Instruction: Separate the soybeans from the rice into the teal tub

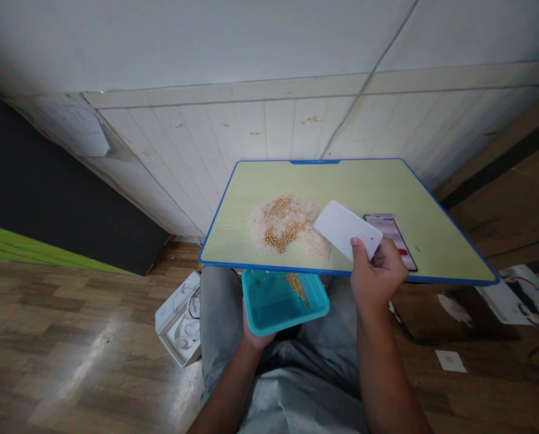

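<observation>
Pinched in my right hand [378, 271] is a flat white rectangular scraper [345, 228], tilted above the table just right of a spread pile of white rice [305, 211]. Yellow soybeans [276, 240] lie mixed into that pile in patches. My left hand [255, 334] grips a teal plastic tray [269, 301] from its left and underside, over my lap and below the table's front edge; most of those fingers are hidden beneath it. Inside the tray, a band of soybeans [298, 288] rests toward the right, with a few more at the upper left.
The pale yellow-green folding table [364, 181] has a blue rim and stands against a white panelled wall. A phone [391, 241] lies on it, partly behind my right hand. An open white box [181, 319] sits on the wooden floor at left, and a cardboard box [459, 313] at right.
</observation>
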The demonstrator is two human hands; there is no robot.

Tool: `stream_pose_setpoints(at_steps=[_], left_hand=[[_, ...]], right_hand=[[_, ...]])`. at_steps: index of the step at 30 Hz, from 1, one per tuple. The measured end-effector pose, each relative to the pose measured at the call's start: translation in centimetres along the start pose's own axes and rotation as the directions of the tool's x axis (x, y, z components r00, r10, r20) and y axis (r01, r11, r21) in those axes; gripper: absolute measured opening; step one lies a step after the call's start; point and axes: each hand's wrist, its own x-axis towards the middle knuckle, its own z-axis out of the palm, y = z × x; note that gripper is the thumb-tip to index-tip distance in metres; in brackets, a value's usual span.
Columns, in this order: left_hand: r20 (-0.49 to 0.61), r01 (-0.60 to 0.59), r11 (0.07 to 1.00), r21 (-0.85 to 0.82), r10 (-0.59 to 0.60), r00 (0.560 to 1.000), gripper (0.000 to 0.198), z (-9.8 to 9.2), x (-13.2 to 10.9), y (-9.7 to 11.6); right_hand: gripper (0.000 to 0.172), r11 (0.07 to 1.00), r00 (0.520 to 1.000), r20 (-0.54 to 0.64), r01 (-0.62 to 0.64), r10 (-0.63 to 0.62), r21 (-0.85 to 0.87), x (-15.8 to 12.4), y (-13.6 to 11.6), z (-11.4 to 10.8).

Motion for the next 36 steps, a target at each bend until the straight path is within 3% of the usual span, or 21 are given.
stream_pose_setpoints(at_steps=[3, 7, 10, 15, 23, 29, 36], left_hand=[[-0.033, 0.004, 1.000, -0.002, -0.004, 0.999, 0.076, 0.2, 0.2, 0.0], [-0.168, -0.010, 1.000, -0.024, 0.005, 0.986, 0.070, -0.2, 0.6, -0.2], [-0.219, -0.012, 0.999, -0.036, 0.004, 0.976, 0.067, -0.2, 0.7, -0.3], [-0.135, 0.003, 1.000, -0.008, -0.004, 0.991, 0.068, 0.5, 0.4, 0.0], [-0.025, -0.011, 0.999, -0.031, 0.010, 1.000, 0.076, -0.2, 0.8, -0.1], [-0.019, 0.002, 1.000, -0.031, -0.003, 1.000, 0.076, -0.3, 0.6, -0.2], [-0.035, -0.009, 0.999, -0.041, 0.008, 0.999, 0.069, -2.6, 0.9, -0.5]], right_hand=[[0.024, 1.000, 0.999, 0.046, -0.013, 0.014, -0.009, 0.0, 0.3, 0.3], [0.022, 0.999, 0.994, 0.111, -0.026, 0.023, 0.021, -0.4, 0.3, 0.5], [0.022, 0.999, 0.994, 0.108, -0.019, 0.014, 0.046, -0.4, 0.1, 0.5], [0.023, 1.000, 0.996, 0.089, -0.009, 0.008, 0.007, 0.0, 0.2, 0.6], [0.022, 0.999, 0.979, 0.202, -0.016, 0.006, 0.045, -0.3, -0.2, 0.9], [0.021, 0.999, 0.982, 0.190, 0.017, -0.023, 0.033, -0.2, -0.8, 1.2], [0.018, 0.997, 0.954, 0.294, 0.037, -0.056, 0.070, -0.2, -1.2, 1.1]])
